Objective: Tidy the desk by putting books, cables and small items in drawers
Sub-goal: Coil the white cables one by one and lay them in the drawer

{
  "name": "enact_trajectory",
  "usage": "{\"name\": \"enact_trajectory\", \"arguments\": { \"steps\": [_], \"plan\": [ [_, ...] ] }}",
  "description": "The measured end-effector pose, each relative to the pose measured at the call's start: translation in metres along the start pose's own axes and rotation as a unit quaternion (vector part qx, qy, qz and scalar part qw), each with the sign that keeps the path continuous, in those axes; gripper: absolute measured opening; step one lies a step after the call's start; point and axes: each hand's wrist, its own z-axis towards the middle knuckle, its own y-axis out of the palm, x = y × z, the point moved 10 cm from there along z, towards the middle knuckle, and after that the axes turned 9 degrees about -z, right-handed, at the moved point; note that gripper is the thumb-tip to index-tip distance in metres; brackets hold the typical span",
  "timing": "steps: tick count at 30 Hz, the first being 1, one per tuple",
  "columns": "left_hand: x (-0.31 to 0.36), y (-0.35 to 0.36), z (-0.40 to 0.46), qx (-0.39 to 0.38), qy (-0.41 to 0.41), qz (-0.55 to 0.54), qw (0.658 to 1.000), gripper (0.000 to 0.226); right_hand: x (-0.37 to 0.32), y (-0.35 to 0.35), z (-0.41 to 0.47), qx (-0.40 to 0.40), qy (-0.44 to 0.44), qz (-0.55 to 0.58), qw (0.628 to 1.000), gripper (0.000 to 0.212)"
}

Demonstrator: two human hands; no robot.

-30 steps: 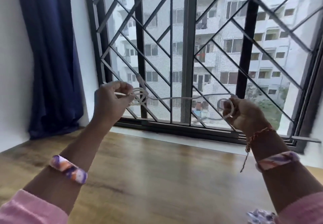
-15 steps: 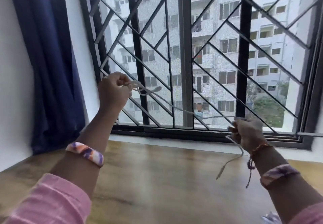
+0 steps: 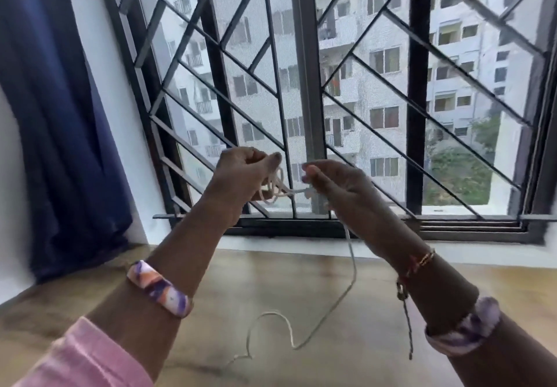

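Note:
A thin white cable (image 3: 352, 269) is held up in front of the window by both hands. My left hand (image 3: 241, 178) grips a small coil of its loops. My right hand (image 3: 337, 184) pinches the cable just right of the coil, with a short length running between the hands. From my right hand the rest of the cable hangs down in a loose curve, and its end lies on the wooden desk (image 3: 301, 365).
A barred window (image 3: 304, 85) with a dark frame runs along the desk's far edge. A dark blue curtain (image 3: 60, 115) hangs at the left against the white wall. Patterned bands sit on both wrists.
My hands have come close together at the centre. The stretch of cable between them has shortened, and the slack now hangs from my right hand down to the desk.

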Motion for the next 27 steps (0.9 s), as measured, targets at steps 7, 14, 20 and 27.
{"name": "enact_trajectory", "arguments": {
  "steps": [7, 14, 20, 27],
  "plan": [
    [-0.019, 0.015, -0.003, -0.113, -0.044, -0.171, 0.978, 0.013, 0.013, 0.013, 0.006, 0.066, -0.014, -0.128, 0.989, 0.010],
    [0.020, -0.003, -0.010, -0.067, 0.279, 0.145, 0.947, 0.021, 0.004, 0.014, 0.008, 0.091, 0.037, -0.179, 0.979, 0.014],
    [0.031, -0.019, -0.025, -0.071, 0.366, 0.129, 0.919, 0.016, -0.024, 0.035, 0.011, 0.038, 0.022, -0.079, 0.996, 0.028],
    [0.035, -0.044, -0.002, -0.014, 0.268, -0.033, 0.963, 0.021, -0.064, 0.022, 0.019, 0.116, -0.055, -0.141, 0.982, 0.004]
  ]
}}
